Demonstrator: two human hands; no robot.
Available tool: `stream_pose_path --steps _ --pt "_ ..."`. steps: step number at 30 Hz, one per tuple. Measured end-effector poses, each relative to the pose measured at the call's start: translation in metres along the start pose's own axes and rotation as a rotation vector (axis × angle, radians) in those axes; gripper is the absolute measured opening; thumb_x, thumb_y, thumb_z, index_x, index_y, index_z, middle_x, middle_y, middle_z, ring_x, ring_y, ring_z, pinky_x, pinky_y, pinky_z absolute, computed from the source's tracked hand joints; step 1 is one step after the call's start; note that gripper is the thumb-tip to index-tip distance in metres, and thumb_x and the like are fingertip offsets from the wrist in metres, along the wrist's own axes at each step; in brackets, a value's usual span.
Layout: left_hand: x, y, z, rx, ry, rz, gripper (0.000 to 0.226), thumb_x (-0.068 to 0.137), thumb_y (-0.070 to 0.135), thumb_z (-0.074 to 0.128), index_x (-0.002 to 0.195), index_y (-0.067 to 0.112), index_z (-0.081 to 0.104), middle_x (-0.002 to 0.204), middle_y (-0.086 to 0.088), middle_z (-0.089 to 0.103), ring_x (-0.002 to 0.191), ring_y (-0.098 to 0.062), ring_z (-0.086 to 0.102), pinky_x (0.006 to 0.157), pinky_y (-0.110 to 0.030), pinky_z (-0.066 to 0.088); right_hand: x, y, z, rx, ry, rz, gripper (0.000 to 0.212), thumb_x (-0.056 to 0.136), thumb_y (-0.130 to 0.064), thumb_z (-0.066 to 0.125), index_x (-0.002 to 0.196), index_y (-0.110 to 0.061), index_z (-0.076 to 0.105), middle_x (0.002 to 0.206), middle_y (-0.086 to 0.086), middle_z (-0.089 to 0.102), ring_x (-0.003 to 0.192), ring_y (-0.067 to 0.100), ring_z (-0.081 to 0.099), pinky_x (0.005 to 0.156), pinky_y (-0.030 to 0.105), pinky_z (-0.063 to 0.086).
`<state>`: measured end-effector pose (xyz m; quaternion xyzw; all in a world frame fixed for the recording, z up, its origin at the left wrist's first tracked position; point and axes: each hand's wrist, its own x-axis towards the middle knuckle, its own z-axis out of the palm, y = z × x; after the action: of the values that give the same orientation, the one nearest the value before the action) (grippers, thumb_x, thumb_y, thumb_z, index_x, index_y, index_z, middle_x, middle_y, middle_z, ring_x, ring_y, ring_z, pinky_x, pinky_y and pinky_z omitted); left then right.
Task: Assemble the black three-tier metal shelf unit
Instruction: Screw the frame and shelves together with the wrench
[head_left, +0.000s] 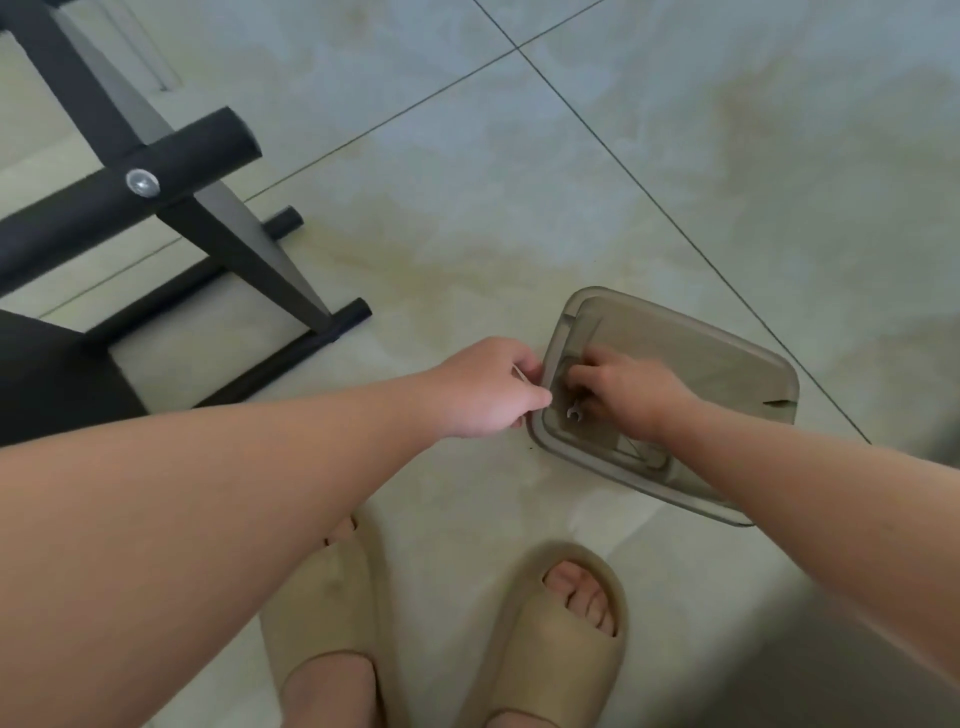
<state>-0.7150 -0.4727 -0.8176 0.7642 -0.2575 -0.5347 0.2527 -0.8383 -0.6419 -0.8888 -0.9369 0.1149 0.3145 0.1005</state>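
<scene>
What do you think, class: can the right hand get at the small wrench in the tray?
Probably yes: the right hand is inside the tray, fingers curled right beside the wrench, and nothing covers its visible end.

Arms outstretched; left hand (488, 387), right hand (623, 395), fingers curled.

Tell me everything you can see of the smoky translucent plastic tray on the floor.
The smoky translucent plastic tray is a shallow rounded rectangle, grey-brown, with a raised rim and stepped inner panel. It lies flat on the pale tiled floor, askew to the tile joints. A small silver wrench lies inside near its left end. The right hand reaches in, fingers curled by the wrench; the left hand, pinching a thin pale strip, meets its left rim.
</scene>
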Motion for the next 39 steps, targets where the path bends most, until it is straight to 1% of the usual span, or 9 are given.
stream_pose_path --steps 5,11,15,18,22,24,28,34,39 --pt "0.0 -0.003 0.002 -0.039 0.007 -0.012 0.005 0.095 0.022 0.061 0.096 0.017 0.062 0.097 -0.015 0.073 0.078 -0.023 0.066 0.053 -0.023 0.041 0.002 -0.004 0.001 -0.011 -0.013 0.041 0.025 0.098 -0.031 0.057 0.119 -0.017 0.057 0.123 0.003 0.058 0.11 0.03 0.06 0.073 0.036 0.047" --pt "-0.004 -0.003 0.005 -0.069 0.025 -0.013 0.003 0.096 0.024 0.06 0.094 0.021 0.062 0.092 -0.009 0.073 0.089 -0.03 0.071 0.061 -0.026 0.045 0.0 -0.011 0.001 -0.021 -0.104 0.124 0.019 0.089 -0.033 0.06 0.091 -0.018 0.05 0.1 0.006 0.063 0.094 0.031 0.063 0.067 0.034 0.046" --pt "-0.008 -0.003 0.008 -0.132 0.068 -0.048 0.02 0.096 0.025 0.063 0.113 0.016 0.063 0.095 -0.008 0.074 0.087 -0.023 0.072 0.071 -0.031 0.054 -0.012 -0.012 -0.009 0.114 -0.098 0.198 0.016 0.088 -0.031 0.061 0.085 -0.016 0.055 0.089 0.005 0.062 0.079 0.028 0.057 0.063 0.031 0.044" --pt "-0.018 0.006 0.0 -0.166 0.062 -0.094 0.041 0.094 0.023 0.066 0.133 0.016 0.055 0.113 -0.011 0.069 0.104 -0.026 0.068 0.083 -0.03 0.051 -0.031 -0.013 -0.037 0.332 -0.02 0.271 0.015 0.089 -0.025 0.063 0.079 -0.016 0.056 0.079 0.003 0.061 0.07 0.021 0.055 0.056 0.029 0.04" --pt "-0.053 0.035 -0.032 0.057 0.071 -0.06 0.05 0.098 0.022 0.059 0.145 0.016 0.044 0.138 -0.011 0.053 0.123 -0.034 0.056 0.093 -0.031 0.043 -0.068 -0.022 -0.102 0.519 0.168 0.252 0.013 0.086 -0.016 0.065 0.077 -0.009 0.058 0.069 0.005 0.066 0.061 0.018 0.057 0.058 0.027 0.044" --pt "-0.083 0.052 -0.052 0.111 0.15 -0.039 0.047 0.099 0.025 0.057 0.144 0.018 0.045 0.14 -0.008 0.052 0.124 -0.03 0.055 0.101 -0.035 0.044 -0.09 -0.034 -0.139 0.696 0.264 0.23 0.011 0.085 -0.008 0.067 0.077 -0.008 0.06 0.067 0.005 0.073 0.06 0.017 0.064 0.062 0.029 0.051" --pt "-0.159 0.08 -0.083 0.122 0.354 0.031 0.044 0.098 0.03 0.057 0.14 0.022 0.048 0.136 -0.002 0.056 0.118 -0.026 0.059 0.099 -0.036 0.048 -0.141 -0.083 -0.209 1.003 0.427 0.142 0.014 0.089 0.002 0.065 0.077 -0.006 0.065 0.066 0.002 0.073 0.054 0.014 0.062 0.058 0.028 0.051" --pt "-0.283 0.082 -0.086 0.007 0.561 0.243 0.039 0.098 0.029 0.058 0.136 0.024 0.054 0.122 0.006 0.061 0.094 -0.014 0.06 0.078 -0.026 0.044 -0.224 -0.189 -0.261 1.08 0.51 0.004 0.012 0.094 -0.008 0.065 0.088 -0.003 0.074 0.07 0.003 0.067 0.056 0.013 0.057 0.059 0.021 0.053" --pt "-0.351 0.064 -0.084 0.016 0.621 0.333 0.012 0.093 0.019 0.06 0.09 0.025 0.07 0.084 0.007 0.07 0.072 -0.007 0.063 0.068 -0.026 0.049 -0.268 -0.253 -0.254 1.114 0.5 -0.091 0.008 0.09 -0.007 0.07 0.085 -0.001 0.069 0.071 0.007 0.071 0.061 0.018 0.062 0.065 0.03 0.055"
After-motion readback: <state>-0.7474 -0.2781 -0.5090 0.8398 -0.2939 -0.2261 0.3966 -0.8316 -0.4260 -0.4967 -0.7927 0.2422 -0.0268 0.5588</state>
